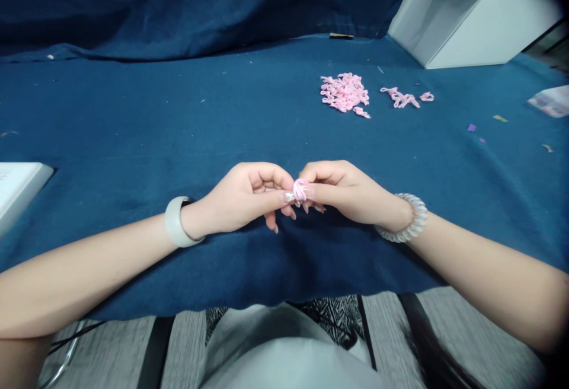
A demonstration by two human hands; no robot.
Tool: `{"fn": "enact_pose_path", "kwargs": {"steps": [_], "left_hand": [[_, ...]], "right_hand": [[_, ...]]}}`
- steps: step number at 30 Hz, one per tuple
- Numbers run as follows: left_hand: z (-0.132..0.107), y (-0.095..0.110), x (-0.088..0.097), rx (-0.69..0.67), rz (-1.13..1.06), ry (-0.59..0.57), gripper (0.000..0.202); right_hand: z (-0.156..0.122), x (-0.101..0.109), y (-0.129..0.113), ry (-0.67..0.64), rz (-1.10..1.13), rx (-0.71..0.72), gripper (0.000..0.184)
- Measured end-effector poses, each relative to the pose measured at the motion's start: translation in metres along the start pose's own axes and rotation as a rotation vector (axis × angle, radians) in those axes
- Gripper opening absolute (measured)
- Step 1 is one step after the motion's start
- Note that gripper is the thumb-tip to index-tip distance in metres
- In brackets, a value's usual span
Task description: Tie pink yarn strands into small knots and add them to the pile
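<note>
- Both grips are narrow: the left grip [240, 196] and the right grip [351, 193] meet at the fingertips, pinching a small knot of pink loops [300, 190] between them, just above the blue-clothed tabletop [178, 140].
- Progress, as far as it shows: only that one knot is in hand, and how many pieces it joins is too small to tell.
- Most of the pink lies well ahead of the hands: a loose heap of pink links [344, 92], with a short pink chain [400, 98] just to its right.
- Containers: a white open-sided box [471, 15] sits tilted at the far right corner, and what it holds cannot be seen. A white tray [18, 187] is cut off at the left edge, its contents out of view.
</note>
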State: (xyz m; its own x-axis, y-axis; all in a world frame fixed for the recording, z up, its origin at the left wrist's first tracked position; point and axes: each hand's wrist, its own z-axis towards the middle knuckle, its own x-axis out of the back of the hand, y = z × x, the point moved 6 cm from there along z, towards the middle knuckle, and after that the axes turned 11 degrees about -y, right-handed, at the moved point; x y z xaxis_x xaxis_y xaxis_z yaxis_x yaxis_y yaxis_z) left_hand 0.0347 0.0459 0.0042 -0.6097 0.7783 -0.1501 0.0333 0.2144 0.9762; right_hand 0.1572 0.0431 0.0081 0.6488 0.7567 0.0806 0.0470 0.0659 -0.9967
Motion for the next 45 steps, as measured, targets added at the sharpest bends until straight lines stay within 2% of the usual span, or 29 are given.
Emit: {"fn": "enact_pose_path", "kwargs": {"steps": [5, 9, 15, 21, 26, 29, 35, 45], "left_hand": [[0.001, -0.001, -0.001, -0.024, -0.036, -0.033, 0.018], [0.002, -0.002, -0.001, -0.002, -0.033, -0.02, 0.012], [0.003, -0.006, 0.001, 0.036, -0.017, 0.047, 0.008], [0.003, -0.006, 0.001, 0.032, 0.0, 0.099, 0.01], [0.002, -0.006, 0.002, 0.017, 0.083, 0.141, 0.011], [0.0, -0.007, 0.003, 0.011, 0.15, 0.166, 0.01], [-0.004, -0.008, 0.003, 0.001, 0.26, 0.199, 0.005], [-0.007, -0.003, 0.002, -0.061, 0.492, 0.264, 0.011]], "right_hand": [[0.001, -0.001, 0.001, -0.016, 0.034, 0.004, 0.026], [0.001, -0.002, -0.003, -0.004, -0.028, 0.008, 0.025], [-0.005, 0.005, -0.008, 0.186, -0.216, -0.006, 0.023], [-0.014, 0.011, -0.015, 0.237, -0.338, 0.065, 0.011], [-0.017, 0.012, -0.027, 0.296, -0.491, 0.124, 0.004], [-0.016, 0.007, -0.034, 0.32, -0.643, 0.133, 0.011], [-0.015, -0.002, -0.037, 0.293, -0.841, 0.17, 0.012], [-0.012, -0.004, -0.033, 0.299, -0.871, 0.169, 0.012]]}}
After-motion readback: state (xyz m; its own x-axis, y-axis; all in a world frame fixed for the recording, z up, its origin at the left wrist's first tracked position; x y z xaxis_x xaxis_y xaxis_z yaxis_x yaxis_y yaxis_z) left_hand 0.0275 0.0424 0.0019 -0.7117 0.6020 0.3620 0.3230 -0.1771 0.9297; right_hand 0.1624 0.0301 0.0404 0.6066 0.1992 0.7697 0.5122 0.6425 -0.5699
